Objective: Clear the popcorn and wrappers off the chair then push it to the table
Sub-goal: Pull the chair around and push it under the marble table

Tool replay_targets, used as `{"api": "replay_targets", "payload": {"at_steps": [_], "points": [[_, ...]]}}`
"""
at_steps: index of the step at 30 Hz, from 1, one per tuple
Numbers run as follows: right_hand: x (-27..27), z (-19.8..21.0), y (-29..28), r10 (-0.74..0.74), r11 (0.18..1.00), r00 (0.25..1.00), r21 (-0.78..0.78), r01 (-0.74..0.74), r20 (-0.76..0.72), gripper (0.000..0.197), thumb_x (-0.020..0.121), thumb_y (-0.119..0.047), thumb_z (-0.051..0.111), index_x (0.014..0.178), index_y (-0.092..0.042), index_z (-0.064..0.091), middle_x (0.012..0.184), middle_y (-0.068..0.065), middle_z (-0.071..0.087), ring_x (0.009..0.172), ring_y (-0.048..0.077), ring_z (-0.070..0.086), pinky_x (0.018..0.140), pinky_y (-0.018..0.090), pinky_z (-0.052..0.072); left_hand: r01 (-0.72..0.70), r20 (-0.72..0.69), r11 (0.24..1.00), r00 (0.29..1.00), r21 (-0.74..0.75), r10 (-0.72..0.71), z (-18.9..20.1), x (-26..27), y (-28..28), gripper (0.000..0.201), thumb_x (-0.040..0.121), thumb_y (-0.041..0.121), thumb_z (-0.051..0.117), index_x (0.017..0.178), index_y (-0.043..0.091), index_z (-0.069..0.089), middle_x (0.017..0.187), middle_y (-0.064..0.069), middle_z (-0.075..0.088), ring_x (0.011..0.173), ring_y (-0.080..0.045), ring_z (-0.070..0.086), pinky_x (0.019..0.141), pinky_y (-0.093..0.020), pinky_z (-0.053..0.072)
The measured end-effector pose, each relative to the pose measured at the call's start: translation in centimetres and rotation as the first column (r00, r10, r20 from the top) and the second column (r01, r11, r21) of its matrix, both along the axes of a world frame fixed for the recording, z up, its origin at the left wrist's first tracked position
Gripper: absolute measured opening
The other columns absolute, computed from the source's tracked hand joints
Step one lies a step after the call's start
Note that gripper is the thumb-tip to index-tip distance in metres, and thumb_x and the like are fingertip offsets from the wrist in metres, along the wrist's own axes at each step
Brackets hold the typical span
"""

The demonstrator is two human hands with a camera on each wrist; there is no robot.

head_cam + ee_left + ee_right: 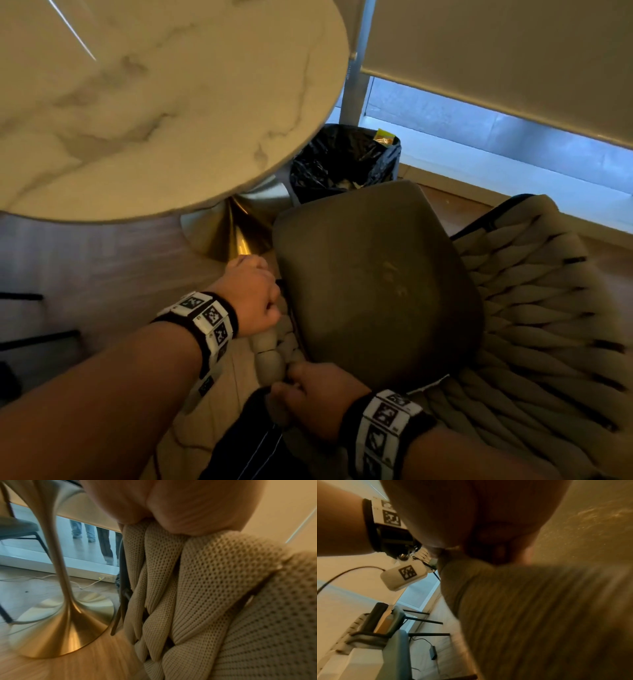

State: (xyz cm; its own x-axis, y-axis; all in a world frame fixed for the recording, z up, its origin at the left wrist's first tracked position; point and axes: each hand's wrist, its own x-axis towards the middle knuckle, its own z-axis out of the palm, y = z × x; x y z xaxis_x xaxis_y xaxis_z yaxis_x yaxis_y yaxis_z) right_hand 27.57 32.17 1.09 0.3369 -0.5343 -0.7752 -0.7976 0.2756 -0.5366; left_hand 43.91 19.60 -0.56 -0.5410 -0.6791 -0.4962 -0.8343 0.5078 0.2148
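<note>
Head view shows your chair (pixel 376 284) in the middle of the frame, just beside the round table (pixel 154 102) at upper left. It looks big and maybe heavy, with soft, squishy woven sides. Your left hand (pixel 253 294) and right hand (pixel 315 401) both grip that padded rim; hold tight there. At upper middle, the black bin (pixel 342 161) holds wrappers.

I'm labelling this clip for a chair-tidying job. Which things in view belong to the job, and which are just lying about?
Part of the job:
- chair, seat looks cleared
- marble table
- lined bin, wrapper at its rim
- left hand and right hand, each with a grip on the woven armrest

Lying about:
- another chair
- floor cables
- window blind
</note>
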Motion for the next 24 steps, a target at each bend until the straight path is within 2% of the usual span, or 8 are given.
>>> {"api": "replay_targets", "payload": {"at_steps": [2, 5, 8, 10, 12, 14, 18, 24], "points": [[-2.0, 0.3, -1.5, -0.049, 0.996, 0.999, -0.072, 0.048, -0.014, 0.044, 0.088, -0.059, 0.048, 0.101, -0.020, 0.064, 0.102, 0.005, 0.066, 0.096, 0.023, 0.062, 0.081, 0.032, 0.048, -0.037, 0.030, 0.999, 0.999, 0.017, 0.037, 0.4, 1.5, 0.1, 0.028, 0.077, 0.048, 0.040, 0.063, 0.035, 0.060, 0.103, 0.019, 0.060, 0.126, -0.017, 0.034, 0.107, -0.046, 0.021], [-9.9, 1.1, -5.0, -0.330, 0.916, 0.928, -0.296, 0.271, -0.172, 0.041, 0.089, -0.051, 0.056, 0.118, -0.023, 0.060, 0.113, 0.001, 0.064, 0.103, 0.020, 0.059, 0.088, 0.034, 0.048, -0.237, 0.027, 0.971, 0.971, -0.017, 0.237, 1.6, 2.2, 0.8, 0.022, 0.078, 0.048, 0.054, 0.090, 0.039, 0.071, 0.138, 0.010, 0.045, 0.137, -0.025, 0.023, 0.106, -0.052, 0.024], [-21.8, 2.5, -7.6, -0.610, 0.711, 0.693, -0.652, 0.263, -0.384, 0.046, 0.087, -0.048, 0.056, 0.115, -0.012, 0.062, 0.117, 0.017, 0.064, 0.106, 0.036, 0.060, 0.091, 0.047, 0.052, -0.455, 0.004, 0.890, 0.891, 0.019, 0.455, 1.9, 1.2, 2.0, 0.057, 0.078, 0.053, 0.059, 0.133, 0.039, 0.051, 0.160, -0.005, 0.019, 0.145, -0.034, 0.011, 0.112, -0.057, 0.026], [-29.3, 2.0, -8.7, -0.682, 0.682, 0.545, -0.695, 0.230, -0.488, 0.056, 0.082, -0.052, 0.050, 0.104, -0.001, 0.064, 0.109, 0.030, 0.063, 0.097, 0.044, 0.061, 0.085, 0.053, 0.053, -0.563, -0.050, 0.826, 0.824, 0.037, 0.564, 1.7, 0.4, 2.6, 0.071, 0.083, 0.046, 0.062, 0.147, 0.029, 0.036, 0.163, -0.009, 0.008, 0.147, -0.035, 0.007, 0.116, -0.053, 0.026], [-33.5, 0.9, -9.0, -0.666, 0.728, 0.485, -0.636, 0.256, -0.567, 0.057, 0.087, -0.046, 0.051, 0.115, 0.004, 0.058, 0.119, 0.035, 0.059, 0.106, 0.049, 0.058, 0.091, 0.058, 0.050, -0.644, -0.069, 0.764, 0.761, 0.047, 0.646, 1.6, -0.1, 2.8, 0.073, 0.088, 0.031, 0.061, 0.152, 0.020, 0.027, 0.164, -0.011, 0.004, 0.148, -0.034, 0.008, 0.118, -0.047, 0.025], [-34.8, 0.0, -9.0, -0.628, 0.766, 0.491, -0.591, 0.254, -0.604, 0.051, 0.093, -0.035, 0.053, 0.126, 0.004, 0.051, 0.129, 0.034, 0.055, 0.116, 0.049, 0.054, 0.098, 0.055, 0.045, -0.663, -0.061, 0.747, 0.745, 0.051, 0.665, 1.4, -0.3, 2.6, 0.073, 0.090, 0.025, 0.060, 0.153, 0.016, 0.024, 0.164, -0.012, 0.005, 0.148, -0.034, 0.012, 0.118, -0.046, 0.027], [-34.3, -1.3, -10.0, -0.655, 0.747, 0.462, -0.602, 0.281, -0.598, 0.046, 0.090, -0.028, 0.059, 0.122, 0.002, 0.047, 0.125, 0.034, 0.056, 0.112, 0.050, 0.055, 0.092, 0.055, 0.048, -0.655, -0.075, 0.754, 0.750, 0.046, 0.657, 1.2, -0.1, 2.3, 0.070, 0.091, 0.022, 0.058, 0.152, 0.015, 0.025, 0.162, -0.012, 0.009, 0.146, -0.033, 0.015, 0.116, -0.046, 0.030], [-33.8, -1.5, -11.2, -0.623, 0.780, 0.439, -0.556, 0.288, -0.647, 0.061, 0.089, -0.033, 0.059, 0.136, -0.003, 0.035, 0.135, 0.033, 0.048, 0.118, 0.051, 0.050, 0.094, 0.053, 0.045, -0.662, -0.135, 0.748, 0.738, 0.052, 0.662, 0.9, 0.6, 2.4, 0.066, 0.092, 0.019, 0.056, 0.151, 0.014, 0.027, 0.162, -0.011, 0.010, 0.147, -0.032, 0.013, 0.116, -0.044, 0.026]]}}
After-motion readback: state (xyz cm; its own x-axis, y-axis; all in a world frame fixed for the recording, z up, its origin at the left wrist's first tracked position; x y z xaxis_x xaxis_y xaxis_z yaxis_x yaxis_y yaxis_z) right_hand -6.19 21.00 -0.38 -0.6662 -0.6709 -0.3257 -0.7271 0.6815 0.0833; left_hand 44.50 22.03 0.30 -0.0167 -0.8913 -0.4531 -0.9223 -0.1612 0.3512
